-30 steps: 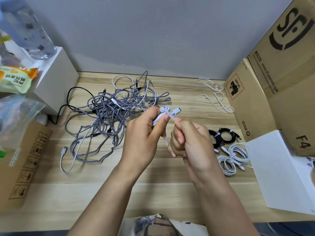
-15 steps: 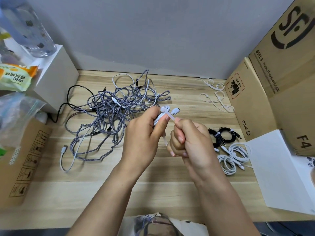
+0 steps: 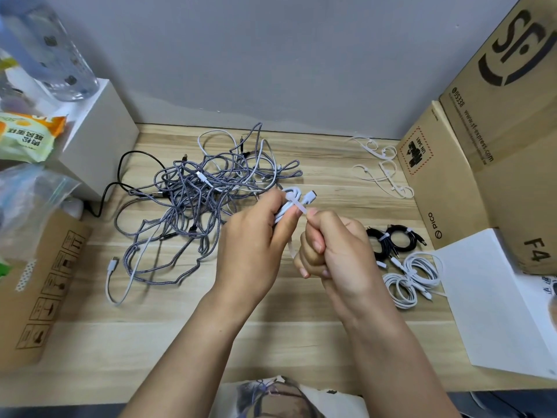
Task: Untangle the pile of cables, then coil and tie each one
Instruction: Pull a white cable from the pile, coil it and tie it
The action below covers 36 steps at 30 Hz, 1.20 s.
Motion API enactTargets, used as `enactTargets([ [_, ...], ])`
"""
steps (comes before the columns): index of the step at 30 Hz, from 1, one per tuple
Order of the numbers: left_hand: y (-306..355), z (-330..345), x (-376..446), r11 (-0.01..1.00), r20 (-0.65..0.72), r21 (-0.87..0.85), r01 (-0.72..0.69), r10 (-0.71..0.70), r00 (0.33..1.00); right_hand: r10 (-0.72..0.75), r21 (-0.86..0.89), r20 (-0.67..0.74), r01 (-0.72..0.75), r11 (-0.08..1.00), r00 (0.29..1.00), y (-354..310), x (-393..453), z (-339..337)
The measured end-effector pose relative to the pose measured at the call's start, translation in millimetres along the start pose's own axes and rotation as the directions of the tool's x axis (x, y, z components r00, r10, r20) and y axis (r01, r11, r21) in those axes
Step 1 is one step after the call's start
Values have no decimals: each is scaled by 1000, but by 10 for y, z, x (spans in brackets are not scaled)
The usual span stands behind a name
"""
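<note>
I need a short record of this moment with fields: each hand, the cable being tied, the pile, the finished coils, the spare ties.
left hand: grips white coiled cable
right hand: pinches tie tail, pulling
tangled pile: grey braided, left of hands
finished coils: black coils, white coils, right of hands
spare ties: far right, near cardboard box

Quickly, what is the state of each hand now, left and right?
Left hand: closed around the coiled white cable.
Right hand: fingers curled, pinching the tail of the white cable tie.
</note>
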<state>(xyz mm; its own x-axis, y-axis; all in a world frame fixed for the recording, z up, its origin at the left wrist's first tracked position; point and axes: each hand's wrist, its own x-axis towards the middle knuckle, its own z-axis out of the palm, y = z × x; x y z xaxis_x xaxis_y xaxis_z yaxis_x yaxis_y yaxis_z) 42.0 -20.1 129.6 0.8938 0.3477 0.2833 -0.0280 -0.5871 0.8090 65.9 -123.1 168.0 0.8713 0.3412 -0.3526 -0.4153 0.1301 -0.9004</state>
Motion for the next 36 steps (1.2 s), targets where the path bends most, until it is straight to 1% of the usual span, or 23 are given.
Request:
enactTargets([
  [3,23,-31,0,978,21,173,-114,112,994,14,15,12,-15,1000,1000,4,15,-1],
  [5,25,-55,3,959,67,233,-161,149,986,15,27,31,-16,1000,999,18,31,-20],
  [8,-51,-105,41,944,168,227,-239,204,964,26,44,69,-29,999,997,62,74,-82],
  [10,-119,-158,80,929,244,207,-307,255,935,45,35,128,-50,998,991,69,102,-146],
  [11,-147,-186,100,926,285,189,-327,267,921,40,-7,166,-39,999,985,59,104,-169],
  [12,-171,-211,115,932,325,153,-328,266,908,22,-89,192,-5,996,981,44,94,-185],
  [14,-203,-243,136,957,373,36,-287,253,893,-66,-289,177,116,950,982,21,66,-180],
  [16,-216,-258,145,968,359,-47,-247,247,900,-241,-422,65,246,873,968,40,76,-177],
  [17,-216,-258,146,970,351,-65,-234,242,904,-322,-457,-1,286,842,947,50,99,-178],
  [18,-209,-252,147,972,352,-80,-219,234,906,-368,-471,-41,307,827,929,45,118,-183],
  [19,-198,-247,149,975,358,-91,-205,224,906,-377,-480,-48,310,821,925,38,139,-186],
  [21,-191,-245,148,973,368,-112,-200,228,901,-304,-471,18,276,838,952,5,151,-192],
  [22,-188,-244,147,971,369,-119,-208,237,899,-255,-432,49,251,866,966,-18,151,-203],
  [25,-180,-250,140,968,373,-122,-220,250,894,-133,-236,97,152,960,986,-73,143,-223],
  [28,-193,-258,126,969,380,-122,-213,244,892,-65,-192,130,90,977,989,-74,194,-228],
  [32,-208,-247,98,971,379,-135,-199,236,895,-29,-150,151,52,987,988,-57,356,-188],
  [34,-210,-219,70,970,395,-124,-210,242,886,-23,-164,118,43,986,993,-35,488,-176],
  [36,-217,-172,22,966,427,-110,-234,259,866,-15,-131,59,23,991,998,-55,629,-168],
])
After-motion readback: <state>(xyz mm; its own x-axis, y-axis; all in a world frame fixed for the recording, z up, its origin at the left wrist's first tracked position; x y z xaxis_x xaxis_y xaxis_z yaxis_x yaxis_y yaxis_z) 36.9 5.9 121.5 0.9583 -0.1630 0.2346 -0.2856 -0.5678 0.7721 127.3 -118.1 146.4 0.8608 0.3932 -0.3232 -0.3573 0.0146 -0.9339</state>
